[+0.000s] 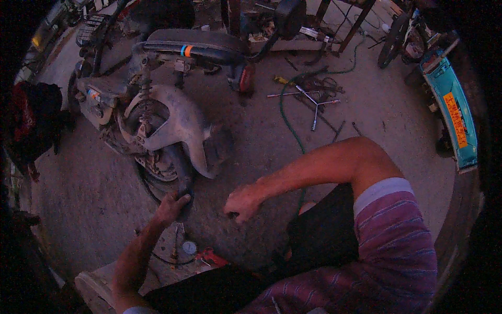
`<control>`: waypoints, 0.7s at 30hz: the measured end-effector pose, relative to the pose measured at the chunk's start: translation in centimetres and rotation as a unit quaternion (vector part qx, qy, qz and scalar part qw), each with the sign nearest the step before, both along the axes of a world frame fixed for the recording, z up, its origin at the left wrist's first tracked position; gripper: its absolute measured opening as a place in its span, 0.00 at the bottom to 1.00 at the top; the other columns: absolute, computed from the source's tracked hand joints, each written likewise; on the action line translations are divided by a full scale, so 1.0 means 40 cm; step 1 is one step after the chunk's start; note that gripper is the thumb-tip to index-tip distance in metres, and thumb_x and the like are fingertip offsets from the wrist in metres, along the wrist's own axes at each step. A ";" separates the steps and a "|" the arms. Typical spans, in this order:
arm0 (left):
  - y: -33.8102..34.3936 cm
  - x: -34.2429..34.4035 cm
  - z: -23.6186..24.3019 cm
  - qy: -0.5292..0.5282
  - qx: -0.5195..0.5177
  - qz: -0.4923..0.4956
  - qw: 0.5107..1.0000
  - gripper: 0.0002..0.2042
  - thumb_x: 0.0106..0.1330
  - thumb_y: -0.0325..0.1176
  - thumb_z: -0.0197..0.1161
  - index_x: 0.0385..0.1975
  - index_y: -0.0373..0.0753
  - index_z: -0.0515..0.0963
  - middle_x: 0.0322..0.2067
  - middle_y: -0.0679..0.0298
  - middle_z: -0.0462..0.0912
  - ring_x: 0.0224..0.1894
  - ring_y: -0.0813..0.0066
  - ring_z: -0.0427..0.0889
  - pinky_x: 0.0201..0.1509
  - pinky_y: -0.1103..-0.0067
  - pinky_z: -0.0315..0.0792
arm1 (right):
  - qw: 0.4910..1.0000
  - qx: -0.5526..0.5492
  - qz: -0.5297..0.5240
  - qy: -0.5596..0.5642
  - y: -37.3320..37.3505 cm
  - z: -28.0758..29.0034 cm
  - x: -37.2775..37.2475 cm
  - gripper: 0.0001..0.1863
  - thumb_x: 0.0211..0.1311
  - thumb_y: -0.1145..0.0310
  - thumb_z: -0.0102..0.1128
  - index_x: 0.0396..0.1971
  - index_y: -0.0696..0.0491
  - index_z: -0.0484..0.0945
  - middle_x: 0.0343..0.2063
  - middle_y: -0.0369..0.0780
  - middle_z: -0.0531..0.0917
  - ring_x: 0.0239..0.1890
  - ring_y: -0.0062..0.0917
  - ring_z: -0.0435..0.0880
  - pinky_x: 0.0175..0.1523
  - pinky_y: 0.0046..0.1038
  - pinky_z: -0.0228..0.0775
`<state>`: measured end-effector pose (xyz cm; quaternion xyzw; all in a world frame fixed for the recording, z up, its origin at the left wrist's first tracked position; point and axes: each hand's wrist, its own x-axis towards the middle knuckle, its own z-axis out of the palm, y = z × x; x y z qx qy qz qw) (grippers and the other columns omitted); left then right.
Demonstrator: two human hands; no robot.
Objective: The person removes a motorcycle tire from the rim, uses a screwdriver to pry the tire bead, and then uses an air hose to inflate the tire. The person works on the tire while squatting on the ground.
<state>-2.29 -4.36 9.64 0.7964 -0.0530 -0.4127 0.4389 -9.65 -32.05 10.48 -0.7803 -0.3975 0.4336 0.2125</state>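
My left hand (pixel 171 208) is closed on the lower end of a curved black rubber tube or tyre (pixel 180 166), its thumb lying across the top. That rubber piece bends round beside the wheel parts of a dusty scooter (pixel 170 107). To the right of it, apart from the scooter, my right hand (pixel 243 203) hangs above the floor with its fingers curled in. Whatever those fingers hold, if anything, is hidden. Just below my left hand lie a round dial gauge (pixel 189 247) with a thin hose and a red-handled tool (pixel 212 257).
A Y-shaped socket wrench (pixel 316 103) and dark rods lie on the concrete floor, near a green hose (pixel 285 112). A teal panel (pixel 454 107) with an orange label stands at far right. Dark cloth (pixel 39 118) hangs at left; another wheel (pixel 393 42) stands at back right.
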 end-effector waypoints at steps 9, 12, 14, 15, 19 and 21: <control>0.013 0.013 -0.032 0.085 -0.034 -0.024 0.996 0.21 0.73 0.44 0.59 0.56 0.34 0.73 0.43 0.59 0.82 0.43 0.70 0.81 0.47 0.71 0.76 | 0.993 0.044 -0.111 0.017 -0.122 -0.027 0.054 0.23 0.58 0.59 0.62 0.49 0.60 0.78 0.42 0.51 0.85 0.47 0.45 0.84 0.51 0.43 0.75; 0.020 0.012 -0.044 0.007 -0.020 -0.073 0.997 0.22 0.72 0.46 0.58 0.54 0.33 0.75 0.41 0.60 0.82 0.42 0.72 0.80 0.46 0.71 0.76 | 0.975 0.028 -0.220 -0.031 -0.281 -0.066 0.071 0.25 0.57 0.60 0.63 0.51 0.60 0.78 0.46 0.50 0.84 0.48 0.43 0.84 0.53 0.41 0.75; 0.020 0.011 -0.048 -0.097 0.034 -0.143 0.984 0.23 0.71 0.47 0.59 0.51 0.32 0.76 0.39 0.62 0.82 0.40 0.74 0.79 0.45 0.72 0.75 | 0.951 0.021 -0.309 -0.006 -0.412 -0.113 0.072 0.25 0.59 0.59 0.62 0.53 0.60 0.79 0.48 0.49 0.84 0.50 0.42 0.84 0.56 0.39 0.75; 0.018 0.007 -0.049 -0.153 0.061 -0.183 0.969 0.23 0.71 0.47 0.59 0.53 0.31 0.75 0.40 0.62 0.82 0.41 0.73 0.79 0.46 0.72 0.75 | 0.939 0.031 -0.343 -0.009 -0.480 -0.140 0.067 0.25 0.60 0.59 0.61 0.54 0.60 0.79 0.49 0.48 0.85 0.51 0.41 0.84 0.57 0.38 0.75; -0.016 0.003 -0.088 0.013 -0.021 -0.007 1.000 0.24 0.72 0.46 0.59 0.55 0.29 0.73 0.44 0.60 0.82 0.45 0.71 0.80 0.53 0.72 0.74 | 0.809 -0.068 -0.574 -0.104 -0.737 -0.245 0.012 0.25 0.63 0.51 0.63 0.49 0.58 0.80 0.45 0.47 0.84 0.47 0.37 0.84 0.53 0.40 0.76; -0.021 0.013 -0.113 0.060 -0.023 0.002 0.998 0.24 0.74 0.42 0.57 0.61 0.30 0.69 0.53 0.55 0.78 0.53 0.65 0.78 0.58 0.68 0.73 | 0.778 -0.106 -0.614 -0.075 -0.890 -0.264 -0.012 0.28 0.63 0.56 0.61 0.58 0.59 0.75 0.50 0.49 0.83 0.52 0.38 0.82 0.56 0.39 0.74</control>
